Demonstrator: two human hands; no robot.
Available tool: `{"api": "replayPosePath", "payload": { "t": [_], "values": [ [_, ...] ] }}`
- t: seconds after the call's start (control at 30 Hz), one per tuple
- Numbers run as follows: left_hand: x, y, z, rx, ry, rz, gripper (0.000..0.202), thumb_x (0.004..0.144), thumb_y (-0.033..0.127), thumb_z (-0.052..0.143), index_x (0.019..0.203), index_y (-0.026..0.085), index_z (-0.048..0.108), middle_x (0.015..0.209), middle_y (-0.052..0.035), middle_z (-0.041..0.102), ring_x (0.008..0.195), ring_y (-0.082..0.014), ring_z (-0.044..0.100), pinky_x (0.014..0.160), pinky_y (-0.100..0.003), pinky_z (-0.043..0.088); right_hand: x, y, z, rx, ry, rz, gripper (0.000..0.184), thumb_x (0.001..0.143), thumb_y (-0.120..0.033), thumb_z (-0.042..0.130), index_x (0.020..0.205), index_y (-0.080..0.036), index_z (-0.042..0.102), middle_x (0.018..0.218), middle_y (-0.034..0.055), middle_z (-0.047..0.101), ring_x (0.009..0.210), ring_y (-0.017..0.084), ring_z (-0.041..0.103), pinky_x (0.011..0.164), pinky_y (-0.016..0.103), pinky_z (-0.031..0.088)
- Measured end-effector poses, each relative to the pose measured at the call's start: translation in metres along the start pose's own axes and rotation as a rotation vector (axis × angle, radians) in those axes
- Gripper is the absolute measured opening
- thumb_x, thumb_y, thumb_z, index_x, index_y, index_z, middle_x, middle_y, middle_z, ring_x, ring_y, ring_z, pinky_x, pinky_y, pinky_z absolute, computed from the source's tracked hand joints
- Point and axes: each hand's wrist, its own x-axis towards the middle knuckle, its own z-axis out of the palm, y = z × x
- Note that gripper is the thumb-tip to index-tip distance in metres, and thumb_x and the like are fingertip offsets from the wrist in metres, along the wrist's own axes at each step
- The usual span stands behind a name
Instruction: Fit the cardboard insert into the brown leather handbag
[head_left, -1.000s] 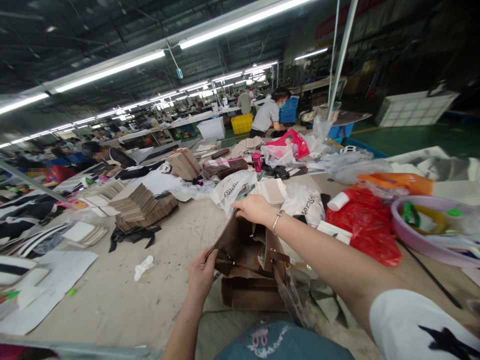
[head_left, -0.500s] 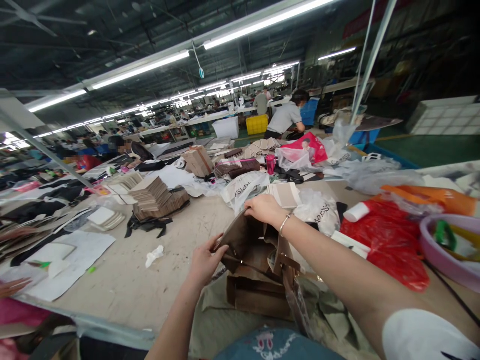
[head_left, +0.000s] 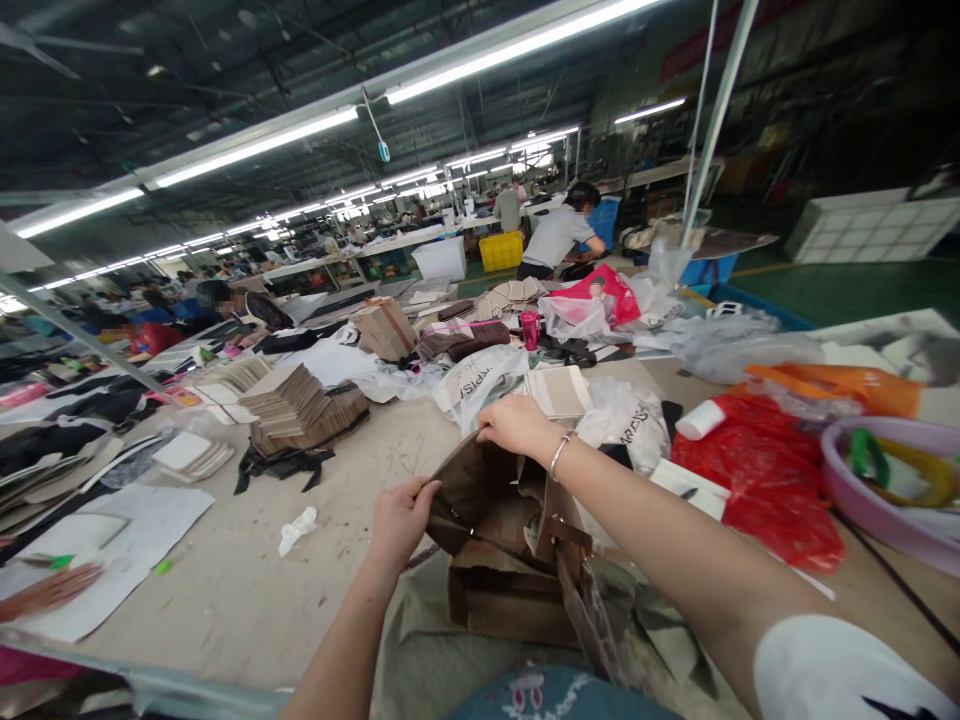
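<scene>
Bag (head_left: 510, 530) of brown material sits at the near side of the worktop (head_left: 255, 590), directly before the person, over crumpled grey-green cloth (head_left: 416, 610). Its mouth gapes up and toward the wearer; the raised rim slants from lower left to upper right, while the box-like lower part runs long from left to right. The left hand (head_left: 403, 515) pinches the rim's left corner between thumb and fingers, and the right hand (head_left: 517, 425) grips the far upper edge, fingers closed over it.

Just beyond the right hand lie a lettered plastic bag (head_left: 487, 382) and pale cards (head_left: 556, 390). The widest room for moving is leftward, where tan surface carries a white scrap (head_left: 298, 531), bounded by stacked brown panels (head_left: 289, 405) and white paper (head_left: 112, 560) under a co-worker's hand (head_left: 56, 592). Rightward is tighter: a red plastic bag (head_left: 780, 500) and a purple basin (head_left: 844, 445) crowd beyond the right forearm.
</scene>
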Motion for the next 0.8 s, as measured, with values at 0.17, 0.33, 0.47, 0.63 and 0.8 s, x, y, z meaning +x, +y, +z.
{"api": "replayPosePath", "payload": {
  "t": [0.17,0.33,0.47,0.63,0.8],
  "values": [
    [0.004,0.002,-0.013,-0.163,-0.219,-0.031,0.052,0.077,0.047,0.054,0.117,0.016,0.060,0.073,-0.0008,0.069,0.066,-0.0178,0.061,0.058,-0.024,0.042,0.000,0.000,-0.001,0.006,0.023,-0.012,0.026,0.083,-0.044,0.053,0.089,-0.024,0.070,0.087,0.0060,0.070,0.085,0.022,0.063,0.066,0.026,0.043],
    [0.023,0.020,-0.018,-0.115,-0.254,0.013,0.055,0.073,0.048,0.059,0.120,0.018,0.058,0.092,-0.0035,0.071,0.080,-0.0190,0.062,0.067,-0.024,0.043,-0.002,0.000,-0.004,0.018,0.039,-0.030,0.027,0.078,-0.046,0.058,0.086,-0.024,0.071,0.084,0.0059,0.070,0.084,0.023,0.063,0.063,0.025,0.043],
    [0.037,0.032,-0.010,0.120,-0.259,0.130,0.032,0.083,0.039,0.046,0.076,0.019,0.070,0.070,-0.0025,0.069,0.068,-0.0159,0.060,0.062,-0.023,0.037,-0.005,0.000,-0.006,0.029,0.044,-0.010,0.026,0.078,-0.046,0.058,0.086,-0.024,0.072,0.084,0.0060,0.071,0.083,0.022,0.063,0.063,0.025,0.043],
    [0.041,0.033,-0.008,0.182,-0.249,0.112,0.031,0.084,0.034,0.045,0.072,0.018,0.069,0.071,-0.0043,0.069,0.070,-0.0157,0.059,0.062,-0.023,0.036,-0.005,0.001,-0.003,0.038,0.060,-0.013,0.027,0.077,-0.047,0.059,0.084,-0.024,0.072,0.082,0.0059,0.071,0.081,0.023,0.064,0.061,0.026,0.042],
    [0.043,0.038,-0.019,0.161,-0.387,0.149,0.027,0.082,0.039,0.049,0.083,0.021,0.069,0.069,-0.0008,0.067,0.067,-0.0163,0.058,0.058,-0.023,0.035,-0.002,0.000,-0.002,0.033,0.062,-0.021,0.026,0.078,-0.046,0.059,0.085,-0.024,0.072,0.082,0.0064,0.071,0.081,0.023,0.064,0.061,0.025,0.042]
  ]
}}
